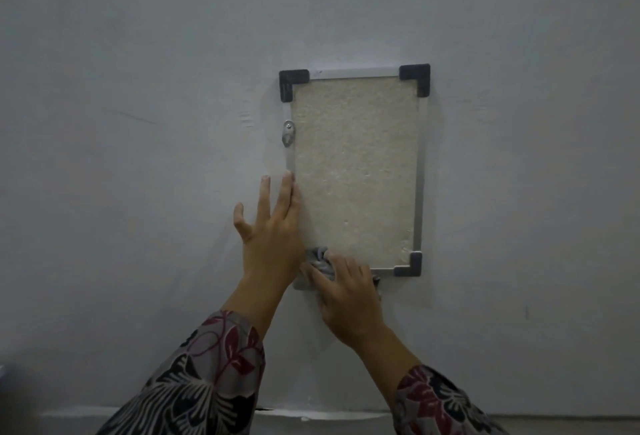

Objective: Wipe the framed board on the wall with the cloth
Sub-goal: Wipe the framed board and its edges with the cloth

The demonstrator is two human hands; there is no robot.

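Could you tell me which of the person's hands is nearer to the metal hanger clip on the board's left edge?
Left. The left hand lies flat just below the hanger clip, fingertips reaching toward it. The right hand is lower, pressing the cloth at the framed board's bottom edge.

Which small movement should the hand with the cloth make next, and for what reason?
Probably slide the cloth rightward along the bottom frame edge toward the black corner. The right hand presses it at the lower left corner of the framed board, while the left hand lies flat against the left edge.
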